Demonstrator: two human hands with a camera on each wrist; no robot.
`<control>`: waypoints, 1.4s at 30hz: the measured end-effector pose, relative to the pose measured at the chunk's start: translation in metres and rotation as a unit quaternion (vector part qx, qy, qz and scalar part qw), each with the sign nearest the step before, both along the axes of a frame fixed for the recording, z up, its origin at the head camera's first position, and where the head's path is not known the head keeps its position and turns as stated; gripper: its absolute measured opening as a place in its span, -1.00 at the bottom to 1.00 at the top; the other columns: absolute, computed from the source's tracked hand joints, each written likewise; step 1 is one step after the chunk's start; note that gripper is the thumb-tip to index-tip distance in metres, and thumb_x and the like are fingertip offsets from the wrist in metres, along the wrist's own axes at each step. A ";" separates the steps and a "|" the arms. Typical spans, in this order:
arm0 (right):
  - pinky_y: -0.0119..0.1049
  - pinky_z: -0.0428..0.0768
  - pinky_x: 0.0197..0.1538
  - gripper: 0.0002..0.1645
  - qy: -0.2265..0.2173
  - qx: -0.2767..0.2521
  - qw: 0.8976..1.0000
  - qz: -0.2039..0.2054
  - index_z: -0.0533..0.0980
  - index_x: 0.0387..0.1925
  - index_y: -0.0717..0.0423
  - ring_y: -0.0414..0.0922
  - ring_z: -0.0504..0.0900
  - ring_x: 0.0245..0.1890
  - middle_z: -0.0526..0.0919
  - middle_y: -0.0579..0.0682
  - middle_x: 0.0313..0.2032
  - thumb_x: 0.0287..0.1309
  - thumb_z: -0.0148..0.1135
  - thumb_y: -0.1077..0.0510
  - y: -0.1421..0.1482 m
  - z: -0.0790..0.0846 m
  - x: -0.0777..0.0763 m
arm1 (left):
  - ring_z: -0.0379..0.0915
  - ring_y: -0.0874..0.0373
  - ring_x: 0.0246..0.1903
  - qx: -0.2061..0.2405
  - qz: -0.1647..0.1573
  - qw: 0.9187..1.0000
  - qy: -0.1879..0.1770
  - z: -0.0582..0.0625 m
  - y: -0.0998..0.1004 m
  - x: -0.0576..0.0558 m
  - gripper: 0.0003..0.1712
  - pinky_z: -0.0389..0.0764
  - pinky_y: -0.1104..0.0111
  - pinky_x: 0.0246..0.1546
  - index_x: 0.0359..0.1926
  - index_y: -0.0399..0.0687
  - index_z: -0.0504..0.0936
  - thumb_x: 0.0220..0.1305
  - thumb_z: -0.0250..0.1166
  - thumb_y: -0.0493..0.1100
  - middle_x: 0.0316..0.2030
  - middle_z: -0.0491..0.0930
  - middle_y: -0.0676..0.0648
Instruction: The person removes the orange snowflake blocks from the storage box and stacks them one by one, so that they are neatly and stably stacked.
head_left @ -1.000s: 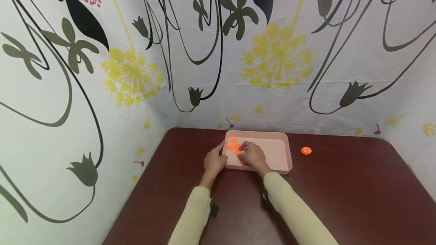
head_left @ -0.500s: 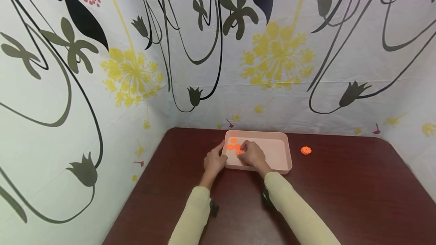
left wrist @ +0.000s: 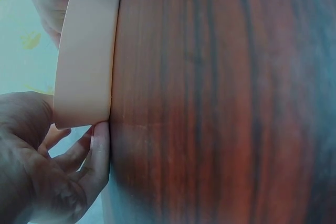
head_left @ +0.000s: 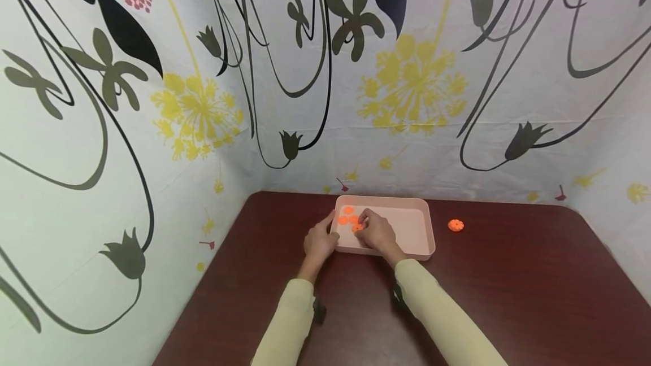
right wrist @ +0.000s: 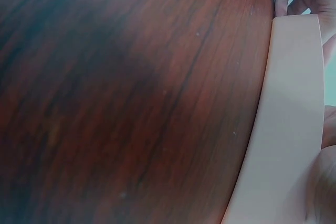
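A shallow pale pink tray stands on the table, with several small flat orange pieces at its left end. My left hand holds the tray's left end, index finger along the outer wall; in the left wrist view its fingers are at the tray's corner. My right hand reaches over the near wall into the tray, fingers bent down, pinching at an orange flower-shaped piece. The fingertips partly hide that piece. In the right wrist view the tray wall covers most of the right hand.
An orange flower-shaped piece lies on the dark red-brown wooden table, right of the tray. Floral-printed white cloth hangs behind and along the left side of the table.
The orange piece by my right fingertips shows more of its flower outline than a second ago. Both hands and the tray stay nearly in place.
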State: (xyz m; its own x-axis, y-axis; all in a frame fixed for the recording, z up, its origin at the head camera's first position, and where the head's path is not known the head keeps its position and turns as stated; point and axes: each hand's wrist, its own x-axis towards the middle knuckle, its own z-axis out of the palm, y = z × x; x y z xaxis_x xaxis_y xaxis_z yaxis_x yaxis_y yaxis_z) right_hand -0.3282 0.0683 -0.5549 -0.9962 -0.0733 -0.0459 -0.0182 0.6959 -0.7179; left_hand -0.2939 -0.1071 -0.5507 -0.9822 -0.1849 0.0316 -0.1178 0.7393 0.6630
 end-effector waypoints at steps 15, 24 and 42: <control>-0.26 0.65 -0.54 -0.73 -0.053 -0.189 0.981 -0.010 0.63 -0.07 0.15 -0.14 0.63 -0.68 0.72 0.06 -0.47 0.17 0.29 0.35 0.009 -0.004 0.000 | 0.30 0.09 -0.61 0.011 0.002 1.000 -0.005 -0.001 0.001 -0.003 -0.15 0.29 0.27 -0.49 0.52 0.39 0.45 0.20 0.29 -0.24 -0.03 0.79 -0.15; -0.28 0.58 -0.57 -0.66 -0.112 -0.306 0.945 -0.034 0.63 0.08 0.21 -0.17 0.54 -0.70 0.67 0.02 -0.57 0.28 0.24 0.28 0.020 -0.001 0.002 | 0.29 0.09 -0.62 0.014 0.000 1.000 0.008 -0.001 -0.001 -0.001 -0.15 0.28 0.27 -0.49 0.52 0.34 0.46 0.19 0.28 -0.24 0.04 0.78 -0.17; -0.29 0.65 -0.36 -0.64 -0.102 -0.294 0.949 -0.043 0.60 0.16 0.19 -0.15 0.71 -0.43 0.78 0.06 -0.25 0.39 0.28 0.21 0.052 0.021 -0.003 | 0.27 0.11 -0.64 0.023 -0.001 1.000 0.005 -0.001 -0.001 0.001 -0.15 0.29 0.28 -0.49 0.53 0.32 0.45 0.19 0.26 -0.26 -0.24 0.77 -0.11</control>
State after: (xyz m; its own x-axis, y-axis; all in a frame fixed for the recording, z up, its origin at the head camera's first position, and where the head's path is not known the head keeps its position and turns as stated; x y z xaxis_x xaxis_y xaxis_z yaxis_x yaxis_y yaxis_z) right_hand -0.3314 0.1199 -0.5336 -0.9747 -0.0640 -0.2144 0.2013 0.1666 -0.9653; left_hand -0.2928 -0.1083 -0.5515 -0.9824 -0.1838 0.0323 -0.1098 0.7090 0.6966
